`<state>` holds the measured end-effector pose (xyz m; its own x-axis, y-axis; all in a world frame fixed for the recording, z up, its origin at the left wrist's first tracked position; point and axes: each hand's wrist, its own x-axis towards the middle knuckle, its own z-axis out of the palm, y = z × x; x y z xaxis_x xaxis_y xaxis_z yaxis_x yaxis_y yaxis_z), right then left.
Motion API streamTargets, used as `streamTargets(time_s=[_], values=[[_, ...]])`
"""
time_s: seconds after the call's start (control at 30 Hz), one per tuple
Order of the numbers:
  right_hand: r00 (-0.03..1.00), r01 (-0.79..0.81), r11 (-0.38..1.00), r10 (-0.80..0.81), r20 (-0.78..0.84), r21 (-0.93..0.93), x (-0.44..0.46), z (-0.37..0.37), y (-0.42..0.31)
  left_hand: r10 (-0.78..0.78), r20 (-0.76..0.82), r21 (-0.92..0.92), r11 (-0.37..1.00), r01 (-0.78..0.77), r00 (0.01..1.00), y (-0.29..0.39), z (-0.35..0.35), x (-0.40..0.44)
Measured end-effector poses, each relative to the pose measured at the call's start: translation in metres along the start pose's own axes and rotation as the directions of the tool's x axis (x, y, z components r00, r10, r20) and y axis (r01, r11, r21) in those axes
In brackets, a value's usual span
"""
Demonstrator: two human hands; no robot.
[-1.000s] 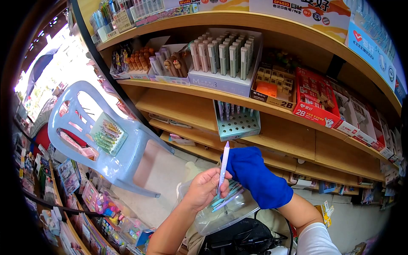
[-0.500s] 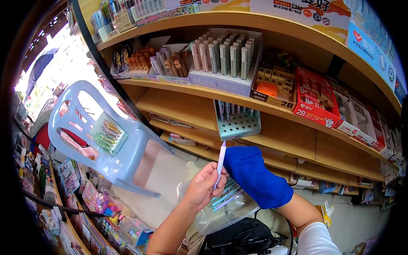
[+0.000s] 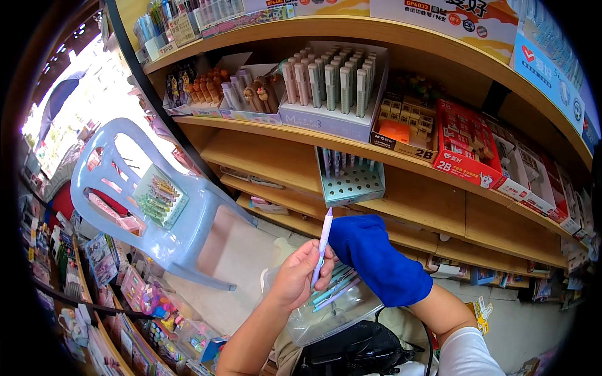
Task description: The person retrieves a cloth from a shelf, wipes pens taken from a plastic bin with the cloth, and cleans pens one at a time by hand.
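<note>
Upright between the thumb and fingers of my left hand (image 3: 300,272) is a pale purple pen (image 3: 324,241), its tip pointing up. A blue cloth (image 3: 385,260) covers my right hand completely, so those fingers are hidden; its left edge is right beside the pen. Below the hands, a clear plastic container (image 3: 313,333) rests on my lap with several teal and purple pens (image 3: 335,291) in it. Ahead on a lower shelf stands a light teal pen display box (image 3: 351,194) with holes, its back rows filled with pens.
A light blue plastic chair (image 3: 207,207) at the left carries a box of pens (image 3: 161,197). Wooden shelves (image 3: 401,216) curve across the front, with a white pen display (image 3: 326,125) and a red eraser box (image 3: 467,147) above. A black bag (image 3: 351,351) lies against me.
My left hand has turned the pen slightly, and its lower end has shifted left. The blue cloth over my right hand has changed its folds a little.
</note>
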<state>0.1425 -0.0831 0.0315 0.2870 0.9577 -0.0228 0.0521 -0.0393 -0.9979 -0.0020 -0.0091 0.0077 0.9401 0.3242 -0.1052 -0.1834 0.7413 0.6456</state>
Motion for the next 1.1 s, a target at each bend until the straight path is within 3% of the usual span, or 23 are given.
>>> streamTargets(time_s=[0.1, 0.17, 0.2, 0.27, 0.37, 0.4, 0.47, 0.5, 0.6, 0.7, 0.83, 0.9, 0.93, 1.0, 1.07, 1.1], values=[[1.0, -0.016, 0.997, 0.015, 0.021, 0.075, -0.006, 0.0, -0.014, 0.013, -0.041, 0.088, 0.996, -0.009, 0.999, -0.001, 0.002, 0.0], [1.0, -0.026, 0.995, 0.026, 0.002, 0.097, -0.011, 0.002, -0.023, 0.099, -0.089, 0.329, 0.942, -0.064, 0.991, -0.006, 0.0, 0.0], [0.997, 0.078, 0.995, -0.078, -0.005, -0.056, -0.009, 0.0, -0.016, 0.145, -0.105, 0.444, 0.892, -0.084, 0.984, -0.008, 0.0, 0.001], [0.959, 0.273, 0.895, -0.28, 0.03, -0.353, -0.004, -0.004, 0.01, 0.219, -0.149, 0.478, 0.87, -0.123, 0.964, -0.011, 0.005, 0.001], [0.94, 0.326, 0.75, -0.32, 0.115, -0.575, 0.0, -0.006, 0.021, 0.307, -0.172, 0.548, 0.82, -0.168, 0.936, -0.016, 0.005, 0.002], [0.954, 0.297, 0.778, -0.271, 0.131, -0.553, 0.0, -0.007, 0.018, 0.331, -0.171, 0.573, 0.799, -0.18, 0.928, -0.018, 0.003, 0.002], [0.971, 0.234, 0.828, -0.171, 0.167, -0.509, 0.001, -0.01, 0.007, 0.423, -0.116, 0.762, 0.618, -0.192, 0.899, -0.023, -0.004, 0.002], [0.956, 0.293, 0.767, -0.25, 0.155, -0.57, 0.001, -0.009, 0.011, 0.462, -0.08, 0.838, 0.511, -0.191, 0.883, -0.024, -0.006, 0.002], [0.91, 0.373, 0.653, -0.395, 0.123, -0.659, 0.002, -0.004, 0.03, 0.455, -0.043, 0.889, 0.423, -0.173, 0.89, -0.023, -0.006, 0.001], [0.942, 0.312, 0.754, -0.324, 0.085, -0.578, 0.001, -0.004, 0.033, 0.331, -0.13, 0.746, 0.654, -0.128, 0.935, -0.02, -0.001, -0.001], [0.982, 0.188, 0.81, -0.156, 0.106, -0.555, 0.003, -0.001, 0.018, 0.151, -0.14, 0.588, 0.808, -0.04, 0.979, -0.014, -0.001, -0.001], [0.995, 0.053, 0.906, -0.014, 0.097, -0.42, 0.003, 0.001, 0.014, 0.063, -0.088, 0.477, 0.879, -0.013, 0.994, -0.013, -0.006, 0.0], [0.989, -0.065, 0.965, 0.096, 0.11, -0.253, 0.002, 0.001, 0.012, 0.016, -0.081, 0.422, 0.906, 0.02, 0.997, -0.012, -0.006, -0.001], [0.991, -0.075, 0.981, 0.093, 0.092, -0.181, 0.001, 0.001, 0.012, -0.075, -0.058, 0.308, 0.947, 0.09, 0.995, -0.009, -0.006, -0.002], [0.99, 0.135, 0.912, -0.137, 0.023, -0.388, -0.001, 0.0, 0.013, -0.1, -0.062, 0.233, 0.966, 0.111, 0.993, -0.01, -0.011, -0.001], [0.991, 0.132, 0.913, -0.128, 0.036, -0.385, 0.0, 0.0, 0.013, -0.112, -0.062, 0.195, 0.973, 0.122, 0.992, -0.009, -0.011, 0.0]])
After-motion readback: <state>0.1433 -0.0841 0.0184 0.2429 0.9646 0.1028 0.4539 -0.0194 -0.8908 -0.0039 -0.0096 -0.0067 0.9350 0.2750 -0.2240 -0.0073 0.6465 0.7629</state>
